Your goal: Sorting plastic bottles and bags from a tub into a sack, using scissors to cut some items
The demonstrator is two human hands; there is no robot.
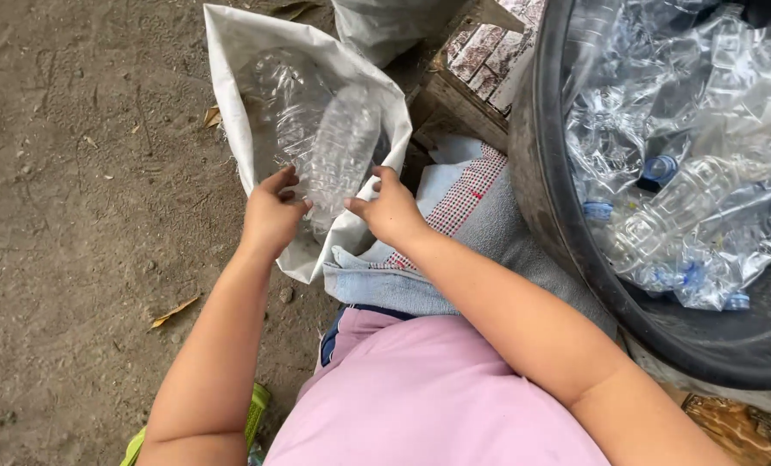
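Head view: left hand and right hand, fingers curled loosely, flank a clear crushed plastic bottle at the mouth of a white woven sack; contact unclear. Right: black round tub of clear bottles.

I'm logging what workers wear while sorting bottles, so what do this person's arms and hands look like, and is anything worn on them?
Both arms are bare from the upper arm down, with no sleeves in view. The left hand and right hand wear no gloves, and no rings, watch or bracelets show. The nails look short and unpainted. The pink garment covers only the body.
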